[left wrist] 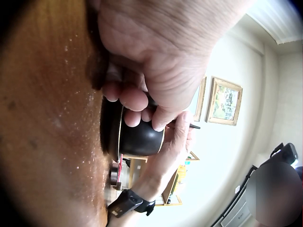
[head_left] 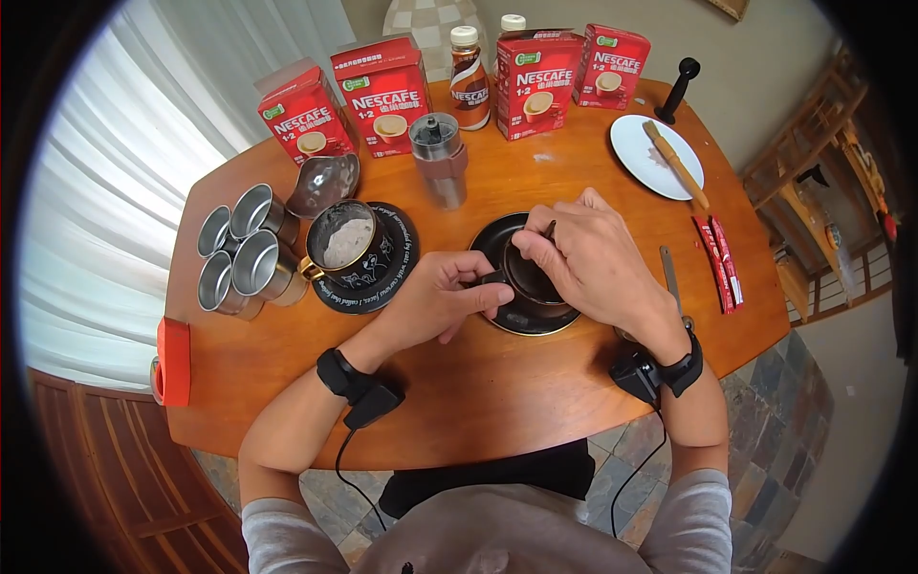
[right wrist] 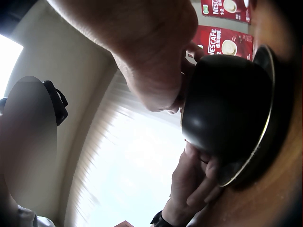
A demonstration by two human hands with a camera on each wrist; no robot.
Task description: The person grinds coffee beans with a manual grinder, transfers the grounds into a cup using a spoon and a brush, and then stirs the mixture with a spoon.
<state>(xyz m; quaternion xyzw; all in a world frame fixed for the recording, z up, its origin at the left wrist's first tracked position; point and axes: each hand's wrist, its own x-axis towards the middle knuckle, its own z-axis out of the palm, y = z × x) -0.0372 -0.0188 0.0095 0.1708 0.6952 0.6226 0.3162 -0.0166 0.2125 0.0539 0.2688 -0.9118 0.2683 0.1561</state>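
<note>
A black cup (head_left: 532, 277) with a gold rim stands on a black saucer (head_left: 521, 321). My left hand (head_left: 449, 292) pinches the cup's handle from the left; in the left wrist view its fingertips lie against the cup's side (left wrist: 142, 139). Over the cup's mouth, my right hand (head_left: 602, 258) holds a thin dark stick-like utensil (left wrist: 194, 126), whose tip pokes out above the fingers. Its lower end is hidden by hand and cup. In the right wrist view the cup's dark outer wall (right wrist: 227, 106) sits upright on its saucer.
Left: a cup of pale powder (head_left: 349, 244) on a black saucer (head_left: 387, 287), and several metal cups (head_left: 263, 263). Behind: a grinder (head_left: 440, 158), red Nescafé boxes (head_left: 387, 100) and bottles (head_left: 469, 81). Right: a white plate (head_left: 636, 158) with a wooden utensil (head_left: 679, 167), and red sachets (head_left: 719, 263).
</note>
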